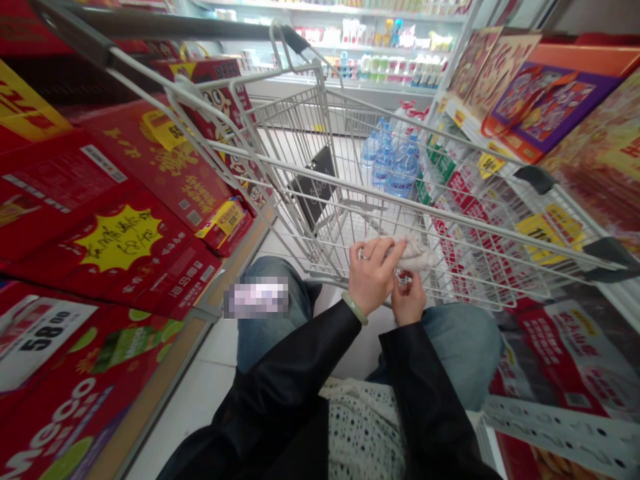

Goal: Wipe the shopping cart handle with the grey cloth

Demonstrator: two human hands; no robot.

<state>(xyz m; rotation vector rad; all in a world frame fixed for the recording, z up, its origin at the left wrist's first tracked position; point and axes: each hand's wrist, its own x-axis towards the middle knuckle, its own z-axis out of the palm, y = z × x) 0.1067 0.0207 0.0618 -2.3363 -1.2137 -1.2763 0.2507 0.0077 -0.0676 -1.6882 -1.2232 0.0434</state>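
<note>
The left grip [373,273] is holding the pale cloth [419,253], with its fingers curling over one end, and its thumb is hiding from view. The right grip [409,299] is sitting just below the cloth, with its thumb and a finger curling near each other; I cannot tell if they are pinching a wire, a bit of cloth or nothing. The cloth is lying low on the near side of the cart [350,187], against the thin wires, and the left grip is covering part of it. The step in hand seems to be working the cloth along those wires. The next move is likely calling for a firm hold, and for care that the cloth is not catching. I cannot tell which side of the wires all of the cloth is lying on. Around the arms, two bent knees [460,347] are showing, and a blurry patch [257,298] is hiding what is over the left one. Farther out, red boxes [150,167] are filling the left side, and the picture's edge is cutting some off. Blue bottles [400,167] are standing past the cart, partly hiding behind its wires. The goods on the far shelves [365,47] are looking too small and fuzzy to name.
</note>
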